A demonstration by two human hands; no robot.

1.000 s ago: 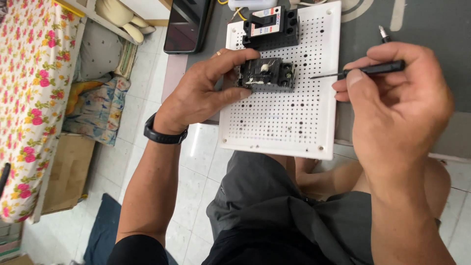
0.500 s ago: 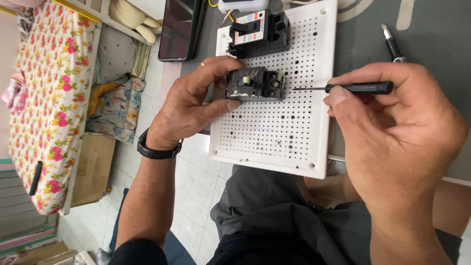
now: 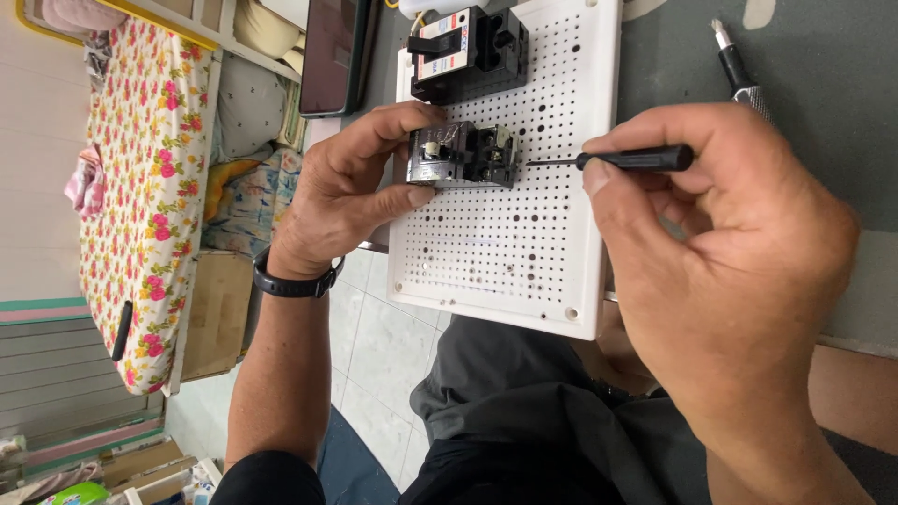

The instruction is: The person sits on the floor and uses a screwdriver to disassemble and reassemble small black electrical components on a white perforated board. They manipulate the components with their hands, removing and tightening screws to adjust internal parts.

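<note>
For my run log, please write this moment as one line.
left hand: holds small black breaker on white perforated board | right hand: holds black screwdriver, tip at breaker

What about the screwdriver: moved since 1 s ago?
Yes. The screwdriver tip slid across the board toward the small breaker, now almost touching it.

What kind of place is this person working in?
Probably a room in a home, not a workshop: a bed with a floral sheet stands beside the grey worktable, over a pale tiled floor. The white perforated mounting board suggests hobby or practice wiring.
</note>
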